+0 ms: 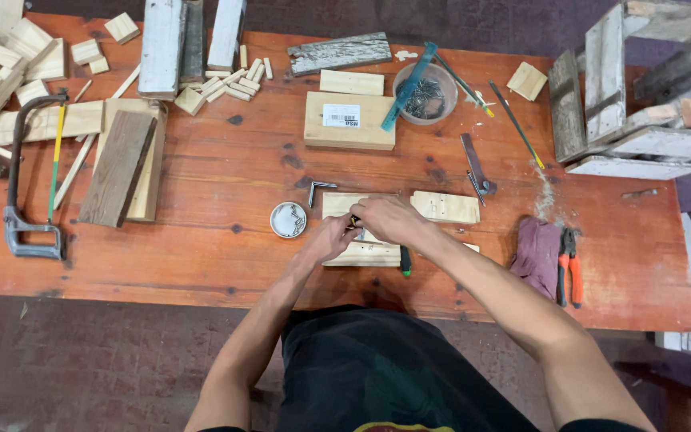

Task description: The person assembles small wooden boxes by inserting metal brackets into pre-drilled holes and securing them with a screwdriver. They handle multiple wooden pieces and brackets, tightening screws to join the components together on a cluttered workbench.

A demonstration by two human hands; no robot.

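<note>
At the middle of the orange counter (225,176), both hands meet over a pale wooden board (361,254) — the left hand (331,237) pinches something small against it, the right hand (389,218) closes over a screwdriver whose dark, green-tipped handle (404,261) pokes out below. A small round tin of screws (288,219) sits just left, red pliers (569,264) well to the right.
</note>
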